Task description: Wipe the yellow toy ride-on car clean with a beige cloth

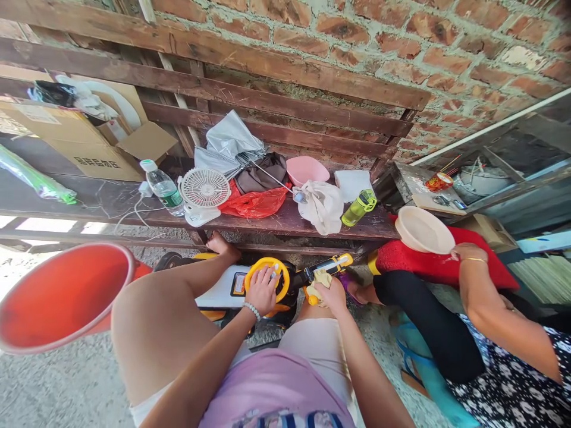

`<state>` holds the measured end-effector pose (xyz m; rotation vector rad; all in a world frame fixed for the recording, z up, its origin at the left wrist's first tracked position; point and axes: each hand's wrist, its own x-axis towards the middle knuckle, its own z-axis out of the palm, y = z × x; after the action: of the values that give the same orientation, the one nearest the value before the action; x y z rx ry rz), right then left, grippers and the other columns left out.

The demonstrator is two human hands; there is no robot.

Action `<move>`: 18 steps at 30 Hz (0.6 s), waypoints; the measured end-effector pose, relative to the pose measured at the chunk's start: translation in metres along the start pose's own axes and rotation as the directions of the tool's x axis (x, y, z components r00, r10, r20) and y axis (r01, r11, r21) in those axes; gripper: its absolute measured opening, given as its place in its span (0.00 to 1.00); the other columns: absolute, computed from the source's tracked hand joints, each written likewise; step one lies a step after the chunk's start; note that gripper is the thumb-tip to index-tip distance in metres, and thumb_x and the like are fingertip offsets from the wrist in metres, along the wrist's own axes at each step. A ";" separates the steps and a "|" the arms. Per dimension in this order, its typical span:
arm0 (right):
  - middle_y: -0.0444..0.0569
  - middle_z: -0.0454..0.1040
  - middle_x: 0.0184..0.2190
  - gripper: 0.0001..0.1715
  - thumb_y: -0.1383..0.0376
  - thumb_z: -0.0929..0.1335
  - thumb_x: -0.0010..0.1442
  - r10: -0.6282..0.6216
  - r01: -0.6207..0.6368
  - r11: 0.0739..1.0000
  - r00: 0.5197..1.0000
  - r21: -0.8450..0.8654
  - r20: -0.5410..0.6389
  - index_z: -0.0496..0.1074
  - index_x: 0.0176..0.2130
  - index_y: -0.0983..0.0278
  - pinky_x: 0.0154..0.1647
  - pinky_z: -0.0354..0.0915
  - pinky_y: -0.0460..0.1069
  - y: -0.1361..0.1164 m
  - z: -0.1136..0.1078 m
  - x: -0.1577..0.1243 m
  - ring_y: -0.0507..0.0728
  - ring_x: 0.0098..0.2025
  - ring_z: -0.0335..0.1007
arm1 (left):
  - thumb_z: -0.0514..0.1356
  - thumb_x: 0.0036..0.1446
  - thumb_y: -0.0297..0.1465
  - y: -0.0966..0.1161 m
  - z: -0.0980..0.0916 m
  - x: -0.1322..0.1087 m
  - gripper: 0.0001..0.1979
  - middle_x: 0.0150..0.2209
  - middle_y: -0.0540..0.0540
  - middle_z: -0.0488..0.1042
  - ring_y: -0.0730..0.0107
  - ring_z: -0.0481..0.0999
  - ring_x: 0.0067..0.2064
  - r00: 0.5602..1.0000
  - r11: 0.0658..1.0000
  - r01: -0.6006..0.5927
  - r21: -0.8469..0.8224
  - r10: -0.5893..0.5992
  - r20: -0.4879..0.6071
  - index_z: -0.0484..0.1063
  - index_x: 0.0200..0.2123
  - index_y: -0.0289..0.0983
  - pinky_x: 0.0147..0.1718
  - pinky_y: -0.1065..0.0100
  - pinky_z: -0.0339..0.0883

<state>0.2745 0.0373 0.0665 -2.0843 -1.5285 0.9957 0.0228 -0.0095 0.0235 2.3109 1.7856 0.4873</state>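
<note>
At the far left, a large orange plastic tub (pixel 57 297) tilts up beside the person's bare left leg (pixel 156 333). Behind it, a cardboard box (pixel 75 139) leans near the end of a dark wooden bench (pixel 285 224). Along the bench, going right, stand a water bottle (pixel 163 187), a white desk fan (pixel 205 189), a red plastic bag (pixel 254 202) below a folded grey umbrella (pixel 227 145), a pink bowl (pixel 307 169), a crumpled white cloth (pixel 323 205) and a green bottle (pixel 359 208).

Below the bench, between the person's legs, sits a ride-on toy car (pixel 218 287), white, black and yellow. The left hand (pixel 262 290), a beaded bracelet at its wrist, is curled over the middle of the yellow steering wheel (pixel 259 270). Just to the right, the right hand (pixel 329 295) clutches a yellow cloth (pixel 319 286) against the toy's yellow-and-black bar (pixel 325 267).

Further right, a co-worker's hand (pixel 466 252), with a gold bangle, touches the rim of a beige basin (pixel 423 230), which rests on a red cloth (pixel 446 261). A brick wall (pixel 468 59) rises behind everything.
</note>
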 end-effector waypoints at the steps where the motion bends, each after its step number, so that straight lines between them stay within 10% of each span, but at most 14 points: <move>1: 0.50 0.83 0.37 0.11 0.62 0.68 0.52 -0.006 0.006 1.000 1.000 0.015 0.011 0.76 0.36 0.61 0.39 0.72 0.48 0.002 -0.003 -0.002 0.60 0.40 0.80 | 0.56 0.59 0.27 0.000 0.001 0.000 0.27 0.71 0.40 0.65 0.42 0.61 0.72 1.000 1.000 -0.001 0.000 0.001 0.001 0.74 0.62 0.40 0.69 0.39 0.55; 9: 0.54 0.83 0.35 0.27 0.49 0.74 0.43 0.165 -0.065 0.842 0.976 0.536 -0.141 0.77 0.39 0.63 0.35 0.77 0.53 0.021 -0.001 -0.003 0.65 0.39 0.82 | 0.57 0.59 0.29 0.000 -0.001 0.001 0.29 0.72 0.39 0.64 0.43 0.60 0.73 1.000 1.000 -0.002 -0.024 0.002 0.018 0.74 0.64 0.40 0.70 0.41 0.53; 18: 0.55 0.84 0.45 0.33 0.51 0.76 0.43 0.143 -0.045 0.770 0.984 0.636 -0.103 0.78 0.47 0.63 0.45 0.79 0.56 0.020 -0.023 -0.031 0.66 0.45 0.82 | 0.57 0.59 0.28 -0.001 0.002 0.000 0.28 0.72 0.39 0.64 0.42 0.59 0.73 1.000 0.999 0.000 -0.038 0.000 0.015 0.74 0.63 0.40 0.70 0.39 0.53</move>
<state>0.2995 0.0039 0.0790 -1.6985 -0.8424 1.1622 0.0224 -0.0088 0.0215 2.2831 1.7539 0.4983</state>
